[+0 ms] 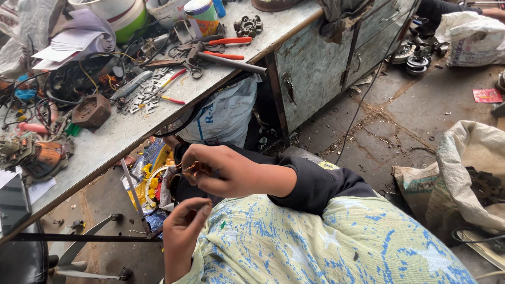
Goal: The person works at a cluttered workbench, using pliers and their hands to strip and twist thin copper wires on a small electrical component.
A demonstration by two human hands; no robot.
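1. Copper-coloured, the small tangled wire piece (195,169) sat pinched in the fingers of the right hand (223,171), just above the lap; its long axis ran roughly left to right, though its exact shape was hard to make out.
2. Below it, the left hand (181,231) had thumb and fingers closed together, perhaps on a tiny bit; I could not tell.
3. A dark sleeve (315,184) and a pale green, blue-patterned cloth (326,242) hid the lap.
4. On the scuffed grey worktop (110,139) lay orange-handled metal pliers (221,47) and a steel hammer (226,60), pointing right.
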